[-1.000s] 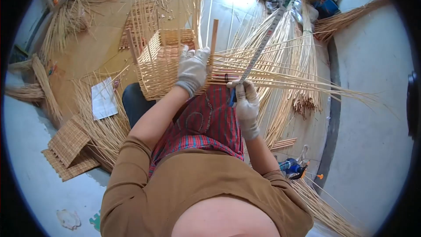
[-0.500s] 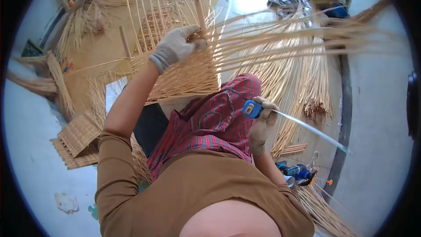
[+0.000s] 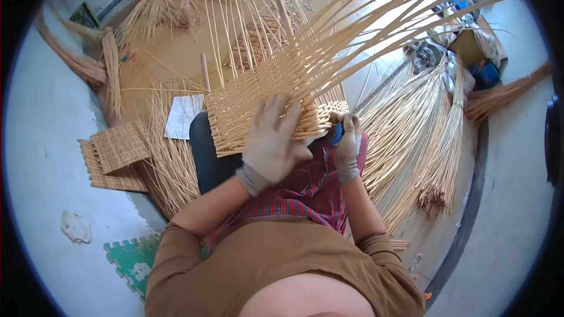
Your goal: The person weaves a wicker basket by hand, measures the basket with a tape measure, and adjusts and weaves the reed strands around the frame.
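Note:
A partly woven wicker basket [image 3: 244, 103] rests over my lap, long loose strands rising from its top and sweeping off to the upper right. Two wooden sticks [image 3: 285, 19] stand up from it. My left hand [image 3: 270, 144], gloved and slightly blurred, lies with stretched fingers against the front of the weave and holds nothing. By the basket's lower right corner, my gloved right hand [image 3: 349, 144] is closed around a blue tape measure [image 3: 336, 134], mostly hidden by the fingers. Its blade [image 3: 383, 87] runs out toward the upper right.
Bundles of pale wicker strands [image 3: 405, 123] spread over the floor to the right. Woven panels [image 3: 120, 148], a white paper sheet [image 3: 183, 118] and a green foam mat [image 3: 132, 261] lie on the left. More strands [image 3: 170, 3] are heaped at the back left.
My left hand has moved from the basket's upper edge down to its front. My right hand has brought the tape measure up to the lower right corner. The basket has turned, its strands angling upward.

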`<move>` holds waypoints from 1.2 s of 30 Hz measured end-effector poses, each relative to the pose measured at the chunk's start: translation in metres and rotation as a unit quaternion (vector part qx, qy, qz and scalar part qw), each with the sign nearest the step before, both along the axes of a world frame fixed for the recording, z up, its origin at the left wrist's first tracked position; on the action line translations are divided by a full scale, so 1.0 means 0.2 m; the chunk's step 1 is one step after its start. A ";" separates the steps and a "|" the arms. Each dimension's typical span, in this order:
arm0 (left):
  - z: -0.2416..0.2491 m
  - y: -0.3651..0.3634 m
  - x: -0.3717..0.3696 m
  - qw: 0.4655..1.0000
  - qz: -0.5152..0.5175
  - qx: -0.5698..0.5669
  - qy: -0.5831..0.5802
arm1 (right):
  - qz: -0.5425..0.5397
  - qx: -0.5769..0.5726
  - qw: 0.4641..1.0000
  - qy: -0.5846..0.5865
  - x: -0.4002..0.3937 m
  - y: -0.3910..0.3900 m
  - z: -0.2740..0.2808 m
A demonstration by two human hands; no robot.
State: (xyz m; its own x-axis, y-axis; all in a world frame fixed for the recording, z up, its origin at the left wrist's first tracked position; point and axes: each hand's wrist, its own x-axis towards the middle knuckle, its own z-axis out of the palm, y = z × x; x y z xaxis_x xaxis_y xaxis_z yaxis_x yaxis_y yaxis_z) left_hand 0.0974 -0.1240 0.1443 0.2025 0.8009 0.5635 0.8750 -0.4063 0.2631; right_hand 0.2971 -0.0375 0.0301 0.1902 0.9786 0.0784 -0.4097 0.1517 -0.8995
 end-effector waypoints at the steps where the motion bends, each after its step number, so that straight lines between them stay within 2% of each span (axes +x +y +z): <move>1: -0.04 0.01 0.03 1.000 0.010 0.003 -0.008 | 0.013 -0.004 1.000 0.019 0.00 0.01 0.01; 3: -0.14 0.06 0.05 0.999 0.033 0.035 0.013 | 0.043 -0.019 0.998 0.036 0.03 0.03 0.01; 6: -0.13 0.15 -0.04 1.000 0.020 0.012 0.012 | 0.055 -0.019 0.998 0.028 0.02 0.06 0.02; 7: -0.13 0.17 -0.07 0.999 0.035 0.009 0.009 | 0.054 -0.018 0.998 -0.009 -0.02 0.03 0.10; 10: -0.12 0.29 -0.23 1.000 -0.006 0.007 0.019 | 0.058 0.003 0.998 0.014 -0.11 0.11 0.07; 11: -0.13 0.33 -0.30 0.999 -0.034 0.009 -0.021 | 0.100 -0.031 0.993 0.062 -0.11 0.15 0.08; 12: -0.14 0.37 -0.37 0.996 -0.068 0.008 -0.064 | 0.089 -0.038 0.993 0.065 -0.12 0.19 0.09; 13: -0.16 0.45 -0.48 0.993 -0.091 0.015 -0.077 | 0.080 0.074 0.980 -0.167 -0.12 0.23 0.09; 14: -0.20 0.50 -0.58 0.989 -0.116 0.021 -0.092 | 0.072 0.174 0.901 -0.391 -0.11 0.28 0.08; 15: -0.23 0.51 -0.62 0.958 -0.123 -0.020 -0.257 | 0.061 0.157 0.904 -0.393 -0.08 0.38 0.02; 16: -0.23 0.52 -0.66 0.902 -0.121 -0.062 -0.410 | 0.077 0.016 0.986 -0.146 -0.02 0.53 -0.08; 17: -0.21 0.54 -0.74 0.892 -0.106 -0.075 -0.433 | 0.084 -0.122 0.982 0.118 0.02 0.66 -0.17; 19: -0.21 0.60 -0.92 0.881 -0.083 -0.100 -0.455 | -0.004 -0.132 0.991 0.027 0.15 0.90 -0.28; 20: -0.23 0.64 -1.02 0.903 -0.035 -0.131 -0.408 | -0.039 -0.134 0.990 -0.013 0.26 1.07 -0.49; 21: -0.24 0.69 -1.13 0.920 0.013 -0.160 -0.357 | -0.038 -0.197 0.978 -0.055 0.32 1.19 -0.63; 22: -0.29 0.75 -1.27 0.921 0.021 -0.165 -0.353 | -0.056 -0.255 0.951 -0.166 0.29 1.24 -0.61; 24: -0.49 0.86 -1.48 0.944 0.194 -0.230 -0.135 | 0.038 -0.280 0.943 -0.176 0.40 1.51 -1.14; 25: -0.57 0.91 -1.55 0.943 0.199 -0.234 -0.130 | 0.043 -0.284 0.942 -0.172 0.32 1.54 -1.14; 27: -0.76 1.00 -1.64 0.870 0.246 -0.347 -0.248 | 0.046 -0.247 0.887 -0.387 0.21 1.56 -1.02; 28: -0.94 1.03 -1.68 0.867 0.246 -0.357 -0.245 | 0.047 -0.258 0.885 -0.386 0.19 1.58 -0.96; 30: -1.37 1.04 -1.74 0.814 0.239 -0.215 -0.485 | 0.030 -0.306 0.867 -0.392 0.21 1.65 -0.90; 31: -1.55 1.04 -1.85 0.795 0.303 -0.308 -0.426 | 0.024 -0.315 0.860 -0.400 0.23 1.66 -0.94; 32: -1.72 1.05 -1.92 0.790 0.298 -0.319 -0.432 | 0.053 -0.267 0.879 -0.391 0.26 1.69 -0.99; 33: -1.88 1.06 -1.97 0.754 0.314 -0.323 -0.477 | 0.083 -0.217 0.895 -0.381 0.30 1.70 -1.02; 34: -1.99 1.06 -1.98 0.716 0.332 -0.326 -0.520 | 0.081 -0.225 0.889 -0.390 0.31 1.69 -1.02; 35: -1.82 1.05 -1.88 0.733 0.372 -0.352 -0.448 | 0.105 -0.258 0.918 -0.283 0.30 1.69 -1.02; 36: -1.75 1.03 -1.84 0.725 0.376 -0.360 -0.451 | 0.126 -0.290 0.934 -0.169 0.28 1.67 -1.03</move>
State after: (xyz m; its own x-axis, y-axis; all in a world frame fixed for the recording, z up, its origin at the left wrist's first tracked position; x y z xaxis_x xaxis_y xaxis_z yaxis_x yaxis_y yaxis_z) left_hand -0.2713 0.0823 -0.2061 -0.6338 0.6466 -0.4244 0.1182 0.6233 0.7730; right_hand 0.3537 0.2969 -0.1766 0.0093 0.8859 -0.4637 -0.0441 -0.4629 -0.8853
